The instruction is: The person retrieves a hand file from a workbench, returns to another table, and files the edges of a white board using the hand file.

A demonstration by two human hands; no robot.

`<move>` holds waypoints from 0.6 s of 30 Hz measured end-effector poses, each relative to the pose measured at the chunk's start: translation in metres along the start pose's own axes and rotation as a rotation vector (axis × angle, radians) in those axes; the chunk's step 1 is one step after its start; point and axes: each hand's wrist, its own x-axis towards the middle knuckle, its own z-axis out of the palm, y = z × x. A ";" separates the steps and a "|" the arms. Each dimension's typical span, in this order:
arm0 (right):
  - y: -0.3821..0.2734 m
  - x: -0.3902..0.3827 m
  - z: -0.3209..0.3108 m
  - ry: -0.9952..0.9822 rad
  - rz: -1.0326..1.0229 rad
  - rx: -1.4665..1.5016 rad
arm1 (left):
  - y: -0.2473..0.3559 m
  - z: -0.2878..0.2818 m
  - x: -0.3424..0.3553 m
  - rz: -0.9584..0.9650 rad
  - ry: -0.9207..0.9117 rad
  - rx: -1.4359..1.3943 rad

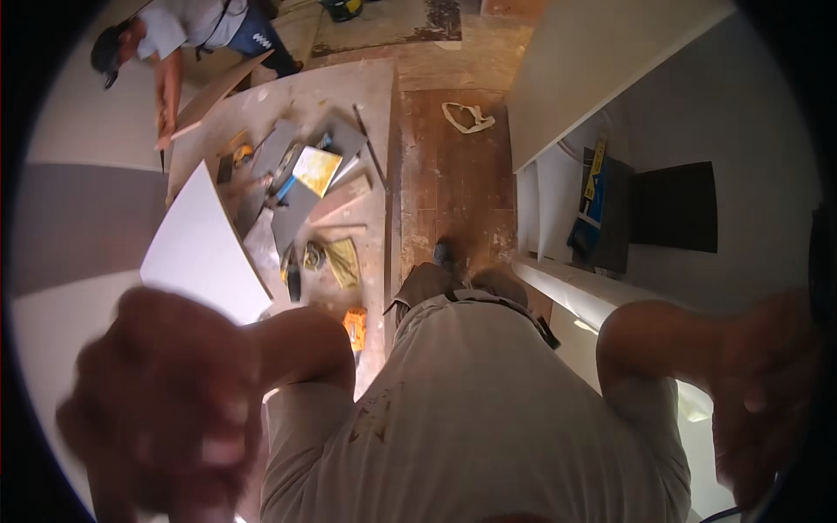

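My left hand (161,401) is raised close in at the lower left, blurred, its fingers curled in. Whatever it may hold is hidden. Beyond it a white panel (205,248) leans at the edge of the worktable (370,253). At the right rim my right hand (763,383) is also raised, with bent fingers partly lost in shadow; I cannot make out anything in them. A thin dark cable (741,512) shows just below that hand. An orange and black tool (355,329) lies on the table near my left elbow.
Boards, a yellow-and-white packet (316,170), a tape roll (314,255) and a yellowish cloth (343,263) cover the worktable. At the far left a co-worker (187,35) bends over a brown board (214,98). A pale loop (468,118) lies on the floor. Right, a blue-yellow box (593,196) stands inside a cabinet.
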 end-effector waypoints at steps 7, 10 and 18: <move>0.155 0.078 -0.082 -0.211 -0.167 -0.129 | -0.168 -0.052 0.116 -0.034 -0.446 0.051; 0.241 0.118 -0.096 -0.192 -0.197 -0.134 | -0.257 -0.063 0.146 0.037 -0.484 0.190; 0.460 0.291 -0.109 -0.163 -0.233 -0.209 | -0.490 -0.001 0.243 0.082 -0.648 0.401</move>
